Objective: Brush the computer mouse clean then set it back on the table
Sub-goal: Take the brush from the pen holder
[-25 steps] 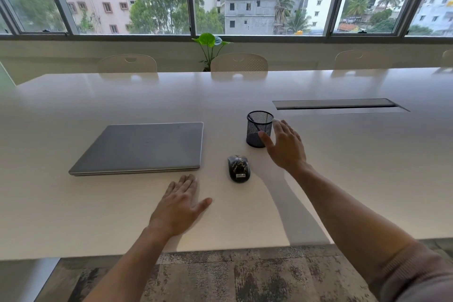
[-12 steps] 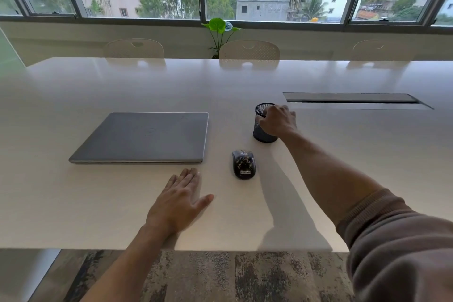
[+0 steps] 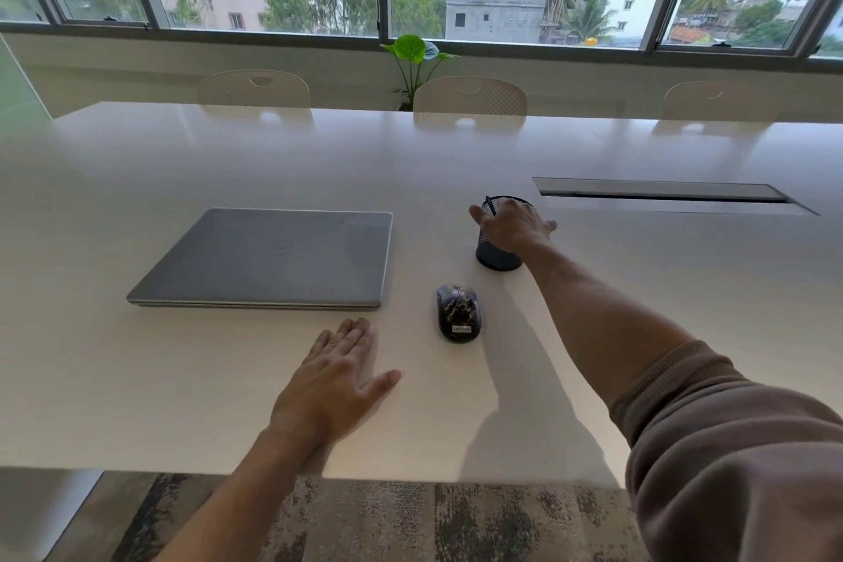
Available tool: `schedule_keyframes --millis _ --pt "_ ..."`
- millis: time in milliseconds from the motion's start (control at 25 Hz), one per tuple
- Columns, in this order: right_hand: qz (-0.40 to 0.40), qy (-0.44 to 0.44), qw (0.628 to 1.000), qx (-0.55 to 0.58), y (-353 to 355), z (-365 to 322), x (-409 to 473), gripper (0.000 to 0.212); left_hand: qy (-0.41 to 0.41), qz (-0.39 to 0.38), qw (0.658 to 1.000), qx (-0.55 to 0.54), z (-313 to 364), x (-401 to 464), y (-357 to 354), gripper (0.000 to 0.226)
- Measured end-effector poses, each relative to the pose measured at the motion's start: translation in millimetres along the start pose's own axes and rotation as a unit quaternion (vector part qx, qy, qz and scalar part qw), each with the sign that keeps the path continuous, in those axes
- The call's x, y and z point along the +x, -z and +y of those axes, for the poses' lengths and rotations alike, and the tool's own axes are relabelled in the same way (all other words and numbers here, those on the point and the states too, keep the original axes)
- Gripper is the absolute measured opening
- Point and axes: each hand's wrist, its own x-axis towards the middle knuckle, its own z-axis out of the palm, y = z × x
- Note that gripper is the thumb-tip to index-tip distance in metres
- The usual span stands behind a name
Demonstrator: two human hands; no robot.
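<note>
The mouse [image 3: 458, 313] lies on the desk [image 3: 638, 310], long axis pointing away from the person, between both hands. The flat, spread left hand [image 3: 340, 379] rests nearer; the right hand [image 3: 513, 227] pinches a thin brush handle [image 3: 491, 205] in the mesh cup [image 3: 497, 258] beyond.

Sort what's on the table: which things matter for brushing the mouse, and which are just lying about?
For the job:
mouse, flat on the table
mesh cup, with a thin dark handle at its rim
right hand, at the cup's rim

Lying about:
closed laptop
left hand, flat on the table
</note>
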Motion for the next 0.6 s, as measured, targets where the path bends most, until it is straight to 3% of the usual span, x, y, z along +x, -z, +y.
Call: schedule_keyframes --millis 160,280,400,600 --pt "-0.034 -0.024 0.999 -0.001 3.8 -3.4 4.3 0.054 -0.002 -0.001 1.000 -0.003 -0.1 0.3 0.1 0.098" --pt "-0.047 -0.021 0.999 -0.001 8.4 -4.6 2.6 0.042 -0.005 -0.002 1.000 -0.005 0.0 0.4 0.7 0.098" --pt "-0.032 -0.017 0.999 0.010 12.2 -7.4 -1.2 0.029 -0.007 -0.001 1.000 -0.008 0.4 -0.6 0.9 0.097" --pt "0.013 0.003 0.999 0.035 21.2 -7.6 -3.5 0.024 -0.008 -0.003 1.000 -0.010 0.3 -0.2 1.6 0.095"
